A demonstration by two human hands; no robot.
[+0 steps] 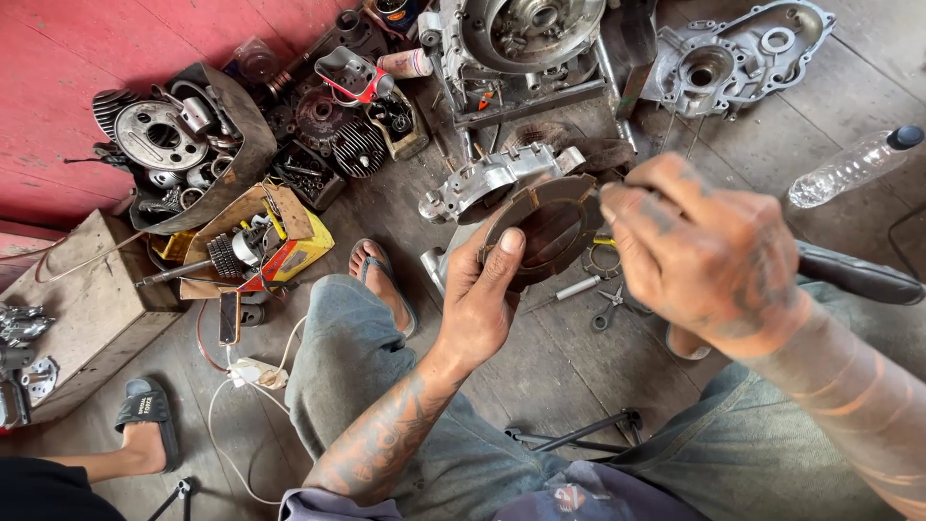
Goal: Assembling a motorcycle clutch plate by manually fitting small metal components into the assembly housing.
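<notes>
My left hand [482,294] holds a round brown clutch plate [550,227] upright, thumb on its near rim. My right hand [699,256] is raised beside the plate's right edge, fingers pinched together on a thin tool or small part that I cannot make out. Both hands are grimy. Under the plate lies a grey metal engine casing [487,183] on the wooden floor. My knees in grey jeans frame the spot, and my left foot in a sandal [381,275] rests beside it.
An engine block [526,43] and a crankcase cover [738,58] lie ahead. Parts fill a rubber tub [178,145] and a yellow box [280,241] at left. Pliers [608,309], a plastic bottle [849,166], a phone with white cable [229,316], another person's sandalled foot [145,420].
</notes>
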